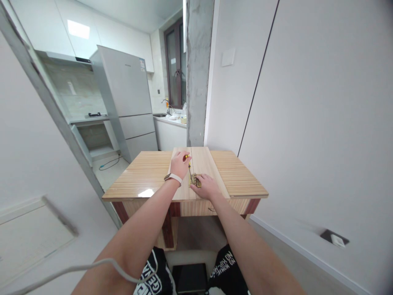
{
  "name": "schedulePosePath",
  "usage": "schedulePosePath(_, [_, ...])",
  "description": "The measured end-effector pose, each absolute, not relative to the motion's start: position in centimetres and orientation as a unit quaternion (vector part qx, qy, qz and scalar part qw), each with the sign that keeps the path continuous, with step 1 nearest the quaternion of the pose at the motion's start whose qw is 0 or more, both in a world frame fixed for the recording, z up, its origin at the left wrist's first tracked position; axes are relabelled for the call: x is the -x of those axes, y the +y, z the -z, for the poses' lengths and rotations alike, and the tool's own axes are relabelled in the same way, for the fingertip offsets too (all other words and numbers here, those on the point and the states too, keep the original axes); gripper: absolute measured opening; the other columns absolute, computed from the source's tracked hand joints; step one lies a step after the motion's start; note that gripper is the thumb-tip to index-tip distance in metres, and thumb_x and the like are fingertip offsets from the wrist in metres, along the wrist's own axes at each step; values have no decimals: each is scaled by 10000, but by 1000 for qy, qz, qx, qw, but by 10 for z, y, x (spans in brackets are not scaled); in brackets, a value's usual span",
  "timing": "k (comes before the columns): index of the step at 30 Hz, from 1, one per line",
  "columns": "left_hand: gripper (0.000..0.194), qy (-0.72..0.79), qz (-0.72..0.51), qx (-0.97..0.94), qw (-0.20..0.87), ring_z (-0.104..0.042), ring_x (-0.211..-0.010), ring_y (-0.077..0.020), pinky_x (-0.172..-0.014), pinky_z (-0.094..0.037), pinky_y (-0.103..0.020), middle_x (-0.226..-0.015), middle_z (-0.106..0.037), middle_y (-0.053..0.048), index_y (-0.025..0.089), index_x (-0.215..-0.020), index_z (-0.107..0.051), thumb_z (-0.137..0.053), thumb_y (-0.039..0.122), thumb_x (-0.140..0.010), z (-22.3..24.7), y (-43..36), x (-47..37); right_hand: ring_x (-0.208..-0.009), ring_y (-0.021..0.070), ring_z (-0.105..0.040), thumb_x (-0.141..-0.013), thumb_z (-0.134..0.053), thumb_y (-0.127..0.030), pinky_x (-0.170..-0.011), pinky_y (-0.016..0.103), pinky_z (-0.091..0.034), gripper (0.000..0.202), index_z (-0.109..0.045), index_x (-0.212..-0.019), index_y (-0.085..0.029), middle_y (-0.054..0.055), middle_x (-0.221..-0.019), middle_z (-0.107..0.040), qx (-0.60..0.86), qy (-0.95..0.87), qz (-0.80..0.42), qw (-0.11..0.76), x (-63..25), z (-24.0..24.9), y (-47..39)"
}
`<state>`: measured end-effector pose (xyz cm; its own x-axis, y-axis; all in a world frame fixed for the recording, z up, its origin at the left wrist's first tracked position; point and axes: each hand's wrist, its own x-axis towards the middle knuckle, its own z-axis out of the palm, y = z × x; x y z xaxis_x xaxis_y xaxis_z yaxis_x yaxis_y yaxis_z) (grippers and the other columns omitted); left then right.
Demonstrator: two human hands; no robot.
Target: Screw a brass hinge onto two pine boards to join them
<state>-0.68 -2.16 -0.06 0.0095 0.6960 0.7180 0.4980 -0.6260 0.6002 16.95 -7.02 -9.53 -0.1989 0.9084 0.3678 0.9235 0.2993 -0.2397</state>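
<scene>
A screwdriver (189,165) with a yellow and dark handle stands nearly upright in my left hand (179,164), whose fingers are closed around the handle's top. Its shaft points down to a brass-coloured hinge (199,184) lying across the seam between two pale wooden boards (203,159). With thumb and fingers on either side, my right hand (210,187) holds the hinge down against the boards. The fingers cover part of the hinge, and the tip of the screwdriver is too small to make out against it. Any screw there cannot be seen clearly.
The boards rest on a striped wooden table (239,172) with a drawer (199,208) in front. A grey cable (70,267) crosses my left forearm. Beyond stand a concrete column (199,73), a fridge (127,86) and a sink counter (170,131); a white wall (301,102) rises right.
</scene>
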Motion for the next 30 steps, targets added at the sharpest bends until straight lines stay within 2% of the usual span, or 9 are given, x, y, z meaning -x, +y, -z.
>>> schedulePosePath(6, [249, 395, -560, -719, 118, -695, -901, -172, -869, -575, -332, -1092, -724, -57, 233, -1169, -679, -631, 151, -939, 1, -24, 3, -1247, 268, -539, -912, -532, -711, -1072, 407, -361, 599, -621, -1302, -266, 109, -1290, -642, 592, -772, 18, 231, -169, 94, -72])
schedulePosePath(12, [162, 399, -566, -713, 111, -688, -841, -161, -814, -586, -319, -1072, -697, -67, 211, -1043, -704, -738, 243, -888, -1, -24, 3, -1254, 272, -527, -920, -526, -701, -1065, 409, -359, 589, -622, -1301, -263, 107, -1293, -644, 588, -775, 20, 230, -168, 92, -73])
schedulePosePath(16, [110, 420, -570, -702, 79, -666, -781, -151, -801, -571, -317, -994, -671, -51, 206, -963, -709, -756, 235, -868, -2, -22, 3, -1275, 273, -510, -923, -520, -698, -1075, 411, -350, 596, -616, -1318, -261, 108, -1326, -630, 591, -774, 19, 225, -168, 90, -74])
schedulePosePath(26, [145, 403, -561, -714, 113, -690, -861, -163, -839, -575, -323, -1036, -711, -49, 224, -1055, -702, -663, 170, -926, -1, -24, -1, -1269, 266, -510, -927, -514, -694, -1075, 398, -354, 590, -615, -1311, -257, 110, -1326, -622, 587, -776, 19, 230, -169, 90, -76])
schedulePosePath(30, [145, 388, -560, -722, 123, -688, -834, -154, -809, -585, -308, -1064, -694, -50, 224, -1042, -709, -714, 202, -899, -4, -28, -4, -1263, 271, -512, -920, -532, -690, -1064, 405, -364, 584, -617, -1304, -259, 111, -1316, -624, 589, -774, 22, 231, -169, 90, -76])
